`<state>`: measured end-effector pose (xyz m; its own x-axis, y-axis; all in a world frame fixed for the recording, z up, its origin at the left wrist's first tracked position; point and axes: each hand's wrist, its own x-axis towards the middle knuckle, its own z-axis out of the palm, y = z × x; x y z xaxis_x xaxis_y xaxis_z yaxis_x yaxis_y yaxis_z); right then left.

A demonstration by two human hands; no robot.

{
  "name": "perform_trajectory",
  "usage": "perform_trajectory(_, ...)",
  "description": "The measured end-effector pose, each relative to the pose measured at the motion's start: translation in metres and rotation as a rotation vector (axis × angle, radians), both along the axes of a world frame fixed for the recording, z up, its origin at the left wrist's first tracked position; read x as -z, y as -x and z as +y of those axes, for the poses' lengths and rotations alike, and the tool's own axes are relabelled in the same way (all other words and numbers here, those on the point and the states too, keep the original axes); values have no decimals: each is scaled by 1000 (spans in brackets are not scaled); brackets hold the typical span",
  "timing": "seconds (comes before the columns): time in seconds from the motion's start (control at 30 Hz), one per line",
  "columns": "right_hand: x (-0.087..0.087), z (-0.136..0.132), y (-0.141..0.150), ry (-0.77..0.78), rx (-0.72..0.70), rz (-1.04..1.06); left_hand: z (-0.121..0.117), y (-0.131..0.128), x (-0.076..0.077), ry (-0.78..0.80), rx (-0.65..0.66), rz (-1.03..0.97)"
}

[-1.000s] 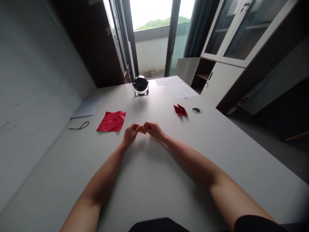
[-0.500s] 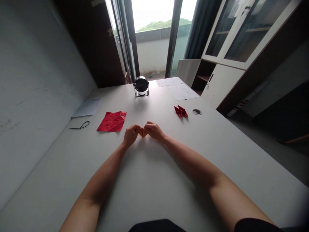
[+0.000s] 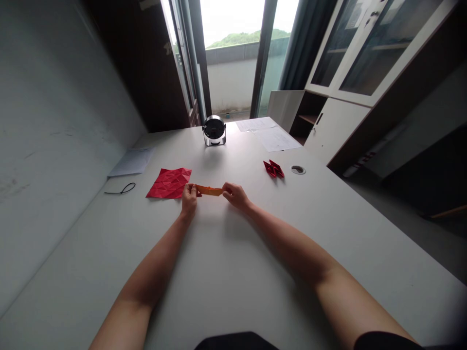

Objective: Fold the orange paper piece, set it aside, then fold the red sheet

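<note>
A strip of folded orange paper (image 3: pixel 209 190) stretches between my two hands, just above the white table. My left hand (image 3: pixel 189 198) pinches its left end, close to the near right corner of a creased red paper sheet (image 3: pixel 169 183). At the other end, my right hand (image 3: pixel 235 195) grips the paper with curled fingers. Some of the folds are hidden behind the fingers. Farther right on the table lies a folded red paper piece (image 3: pixel 273 168) with pointed ends.
A round black device on a metal stand (image 3: pixel 214 130) stands at the back of the table (image 3: pixel 233 272). Printed sheets (image 3: pixel 277 138) lie at the back right, more papers (image 3: pixel 132 162) at the left. A black cable tie (image 3: pixel 122 189) and a round table hole (image 3: pixel 298 169) also show.
My hands have moved apart, the left one shifting leftward. The orange paper, a small pointed shape between my fingers before, is now drawn out into a long strip.
</note>
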<state>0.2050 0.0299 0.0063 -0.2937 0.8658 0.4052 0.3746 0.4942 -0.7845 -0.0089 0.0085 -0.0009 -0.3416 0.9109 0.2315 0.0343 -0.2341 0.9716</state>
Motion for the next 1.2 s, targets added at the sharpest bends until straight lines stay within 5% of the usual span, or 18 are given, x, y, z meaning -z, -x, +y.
perform_trajectory(0.37,0,-5,0,-183,-27,-400,-19,-12,-16,-53,82,324)
perform_trajectory(0.9,6,2,-5,-188,-22,-361,-23,-14,-20,-35,167,362)
perform_trajectory(1.2,5,-3,-4,-199,-97,-383,-24,-13,-19,28,276,575)
